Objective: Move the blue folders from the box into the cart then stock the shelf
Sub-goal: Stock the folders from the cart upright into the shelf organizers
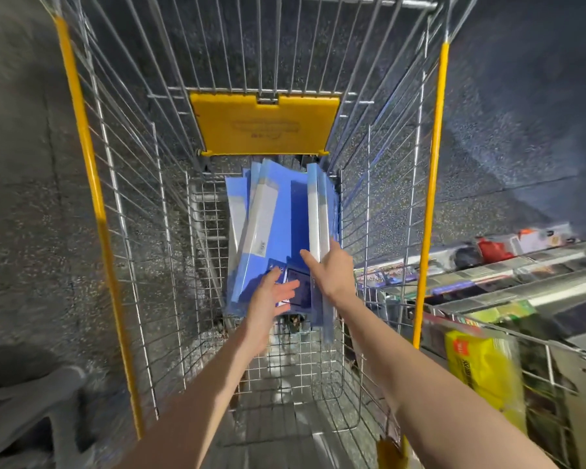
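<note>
Beneath the yellow flap (264,126) of the cart (142,184), blue folders (268,214) sit stacked on its floor; my left hand (273,294) rests open on them, my right hand (334,270) pinches the upright ones. Stiff, light and slick, I judge; best gripped along the spine.

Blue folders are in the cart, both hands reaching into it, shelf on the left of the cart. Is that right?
Not quite. The shelf is on the right of the cart, not the left, as the head view shows. The rest holds: the blue folders are in the cart, and the left hand and right hand both reach into it.
</note>
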Demonstrator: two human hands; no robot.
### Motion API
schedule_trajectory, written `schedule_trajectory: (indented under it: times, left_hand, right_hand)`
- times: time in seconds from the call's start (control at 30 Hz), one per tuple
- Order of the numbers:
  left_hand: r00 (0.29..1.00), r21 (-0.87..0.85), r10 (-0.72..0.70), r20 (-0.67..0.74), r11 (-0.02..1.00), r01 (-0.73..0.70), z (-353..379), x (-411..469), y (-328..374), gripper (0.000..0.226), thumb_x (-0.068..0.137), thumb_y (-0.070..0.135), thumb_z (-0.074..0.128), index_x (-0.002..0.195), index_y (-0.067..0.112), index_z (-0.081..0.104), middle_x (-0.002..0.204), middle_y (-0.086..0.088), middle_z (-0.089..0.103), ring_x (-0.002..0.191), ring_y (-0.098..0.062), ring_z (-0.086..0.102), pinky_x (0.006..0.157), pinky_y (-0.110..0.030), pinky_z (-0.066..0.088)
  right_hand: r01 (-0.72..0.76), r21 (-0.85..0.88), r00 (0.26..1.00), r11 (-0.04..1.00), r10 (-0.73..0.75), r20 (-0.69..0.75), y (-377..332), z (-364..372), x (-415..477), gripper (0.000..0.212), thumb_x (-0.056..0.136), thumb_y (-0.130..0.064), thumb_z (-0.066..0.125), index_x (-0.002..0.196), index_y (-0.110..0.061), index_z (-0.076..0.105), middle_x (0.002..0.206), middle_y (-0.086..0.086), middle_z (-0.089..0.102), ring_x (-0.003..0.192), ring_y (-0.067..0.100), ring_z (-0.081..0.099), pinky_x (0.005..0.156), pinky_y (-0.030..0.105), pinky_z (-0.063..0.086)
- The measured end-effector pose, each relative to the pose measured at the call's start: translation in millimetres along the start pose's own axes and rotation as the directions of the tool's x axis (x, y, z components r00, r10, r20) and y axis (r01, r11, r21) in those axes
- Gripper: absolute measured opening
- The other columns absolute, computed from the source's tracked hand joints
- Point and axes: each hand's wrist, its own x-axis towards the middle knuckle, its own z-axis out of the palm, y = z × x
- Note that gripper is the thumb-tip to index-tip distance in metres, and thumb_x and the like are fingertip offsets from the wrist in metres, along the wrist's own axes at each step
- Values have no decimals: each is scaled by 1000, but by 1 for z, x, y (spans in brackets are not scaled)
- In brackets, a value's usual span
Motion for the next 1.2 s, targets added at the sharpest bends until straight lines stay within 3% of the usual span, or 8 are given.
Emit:
schedule_trajectory:
  times: [0.13,0.27,0.47,0.73,0.87,1.0,1.07,1.2]
  left_hand:
    - [1000,54,24,-17,998,-23,-6,-11,9,38,109,38,33,141,21,46,127,-9,69,119,-24,62,95,-36,51]
    - [999,131,36,20,991,-39,-9,-31,18,28,109,40,34,130,26,46,126,-3,68,116,-19,62,79,-21,48]
    - [987,215,140,81,964,-154,-6,-55,26,18,101,46,52,115,34,53,121,2,63,113,-16,57,105,-36,43]
    - [901,329,390,193,839,-433,-6,-137,34,46,107,41,42,152,43,30,144,20,49,130,2,46,112,-25,34]
    - [815,334,518,261,743,-580,-18,-188,17,48,107,46,39,153,40,30,158,24,27,149,-2,23,125,-35,16]
    - [743,206,596,304,720,-662,-43,-227,4,75,84,77,54,146,36,47,132,19,56,124,-3,51,111,-32,38]
    - [710,208,614,344,688,-695,-61,-247,-5,65,76,82,60,125,40,56,107,4,60,99,-11,56,96,-37,45]
    - [666,161,614,424,672,-722,-87,-280,-24,28,96,39,66,119,39,51,122,-2,62,114,-18,59,100,-31,46]
  right_hand:
    - [10,-41,1000,999,-9,27,4,-10,-3,15,97,-26,60,89,-17,50,34,-15,48,38,2,51,88,32,47]
    - [37,15,999,999,-36,-35,0,-30,-21,47,90,-16,64,61,-25,28,30,-5,33,34,7,33,52,25,34]
    - [68,143,992,987,-51,-119,-25,-59,-69,57,89,-19,68,50,-18,27,41,-7,23,38,6,21,42,23,22]
    - [121,412,984,903,-55,-168,-72,-76,-170,30,89,-30,70,63,-18,63,54,-7,61,52,2,55,50,17,43]
    - [133,729,991,671,-84,-104,-93,-72,-233,21,88,-30,74,96,-10,75,87,9,77,83,24,74,79,44,59]
    - [92,717,995,691,-33,-96,-111,-68,-299,46,94,-52,60,71,-12,60,48,-3,46,43,14,43,47,26,33]
    - [151,686,987,712,-65,-150,-114,-60,-333,46,97,-55,52,74,-18,68,62,2,57,58,17,52,58,28,38]
    - [257,716,966,650,-177,-186,-114,-50,-385,41,102,-43,49,90,-15,77,83,7,77,73,12,73,63,23,54]
